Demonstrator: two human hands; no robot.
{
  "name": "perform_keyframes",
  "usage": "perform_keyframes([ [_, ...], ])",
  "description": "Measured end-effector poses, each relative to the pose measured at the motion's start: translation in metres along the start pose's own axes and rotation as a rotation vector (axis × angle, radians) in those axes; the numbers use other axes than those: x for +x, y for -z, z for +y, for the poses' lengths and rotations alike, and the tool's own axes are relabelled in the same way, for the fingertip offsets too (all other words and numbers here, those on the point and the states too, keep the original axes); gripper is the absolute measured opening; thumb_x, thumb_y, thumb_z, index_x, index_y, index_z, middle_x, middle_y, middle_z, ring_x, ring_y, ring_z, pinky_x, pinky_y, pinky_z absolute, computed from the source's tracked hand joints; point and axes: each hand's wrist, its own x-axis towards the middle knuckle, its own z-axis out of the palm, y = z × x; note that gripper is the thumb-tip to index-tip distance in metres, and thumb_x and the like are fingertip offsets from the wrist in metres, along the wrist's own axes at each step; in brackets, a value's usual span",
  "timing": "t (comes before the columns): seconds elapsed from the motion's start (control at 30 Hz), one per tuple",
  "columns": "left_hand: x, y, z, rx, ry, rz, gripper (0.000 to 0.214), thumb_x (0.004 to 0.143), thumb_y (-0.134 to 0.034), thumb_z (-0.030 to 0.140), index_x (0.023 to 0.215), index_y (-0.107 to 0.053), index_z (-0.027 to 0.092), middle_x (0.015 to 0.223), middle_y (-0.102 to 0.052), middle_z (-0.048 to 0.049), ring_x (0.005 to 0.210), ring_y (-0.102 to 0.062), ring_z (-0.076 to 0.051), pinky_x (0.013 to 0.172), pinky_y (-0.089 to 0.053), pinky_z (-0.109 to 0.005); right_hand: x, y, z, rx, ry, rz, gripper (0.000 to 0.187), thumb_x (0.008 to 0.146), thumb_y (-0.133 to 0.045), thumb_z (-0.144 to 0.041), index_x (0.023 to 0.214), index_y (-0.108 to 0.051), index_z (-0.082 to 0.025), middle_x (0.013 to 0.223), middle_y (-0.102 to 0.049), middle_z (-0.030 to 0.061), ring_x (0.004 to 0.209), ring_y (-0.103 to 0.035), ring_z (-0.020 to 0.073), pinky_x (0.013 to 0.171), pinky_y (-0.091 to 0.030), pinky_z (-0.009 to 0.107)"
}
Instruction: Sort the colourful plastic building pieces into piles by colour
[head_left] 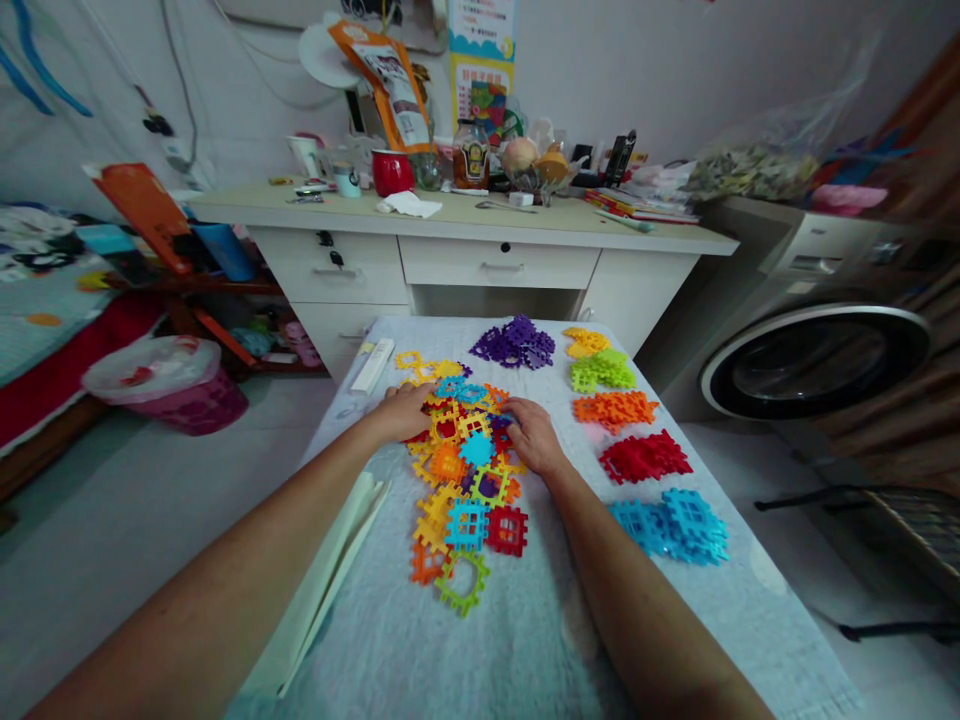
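Note:
A heap of flat plastic interlocking building pieces (448, 463) in several colours runs down the middle of the cloth-covered table. At its left edge rests my left hand (406, 411), palm down, its fingertips partly lost among yellow and red pieces. My right hand (534, 437) touches the heap from the other side; its finger and thumb are apart beside a dark purple-blue piece. Nearest to me lie a light blue square piece (466, 524), a red square piece (508, 530) and a green ring-shaped piece (463, 582).
Sorted piles lie beyond my hands: purple (514, 343), yellow (586, 342), green (602, 370), orange (615, 410), red (646, 457) and blue (673, 526). A white strip (373, 366) lies far left. Behind stands a desk (457, 222); a washing machine (810, 310) is at right.

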Motion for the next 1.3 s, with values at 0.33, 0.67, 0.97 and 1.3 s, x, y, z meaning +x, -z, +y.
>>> perform_keyframes([
  [0.33,-0.005,0.031,0.002,-0.081,-0.108,-0.129,0.034,0.064,-0.048,0.020,0.089,-0.071,0.025,0.102,-0.072,-0.0015,0.102,-0.063,-0.021,0.095,-0.046,-0.031,-0.001,0.003,-0.002,0.109,-0.098,0.031,0.043,0.078,-0.042,-0.021,0.118,-0.057,-0.020,0.117,-0.065,0.0078,0.111,-0.055,0.0240,0.102,-0.037,0.040],
  [0.67,0.077,0.001,0.012,0.023,0.263,0.003,0.075,0.082,-0.042,0.064,0.145,-0.041,0.024,0.147,-0.041,-0.0189,0.140,-0.033,-0.041,0.110,-0.028,-0.055,-0.002,0.004,-0.007,0.097,-0.117,0.083,0.040,0.086,-0.044,-0.031,0.120,-0.060,-0.015,0.119,-0.065,0.0113,0.112,-0.055,0.0246,0.101,-0.037,0.039],
  [0.97,0.100,-0.019,0.020,0.044,0.373,-0.057,0.088,0.062,-0.055,0.079,0.135,-0.051,0.031,0.153,-0.031,-0.0199,0.139,-0.021,-0.055,0.102,-0.025,-0.071,0.000,0.007,-0.012,0.084,-0.115,0.103,0.039,0.084,-0.045,-0.028,0.116,-0.062,-0.015,0.113,-0.067,0.0109,0.105,-0.057,0.0242,0.098,-0.039,0.038],
  [1.3,0.085,-0.012,0.020,-0.082,-0.001,-0.145,0.034,0.061,-0.064,0.044,0.087,-0.072,0.024,0.101,-0.068,-0.0051,0.103,-0.060,-0.026,0.090,-0.046,-0.033,0.000,0.005,-0.009,0.086,-0.144,0.089,0.034,0.085,-0.047,-0.026,0.113,-0.064,-0.016,0.112,-0.067,0.0099,0.106,-0.057,0.0232,0.098,-0.040,0.037],
])
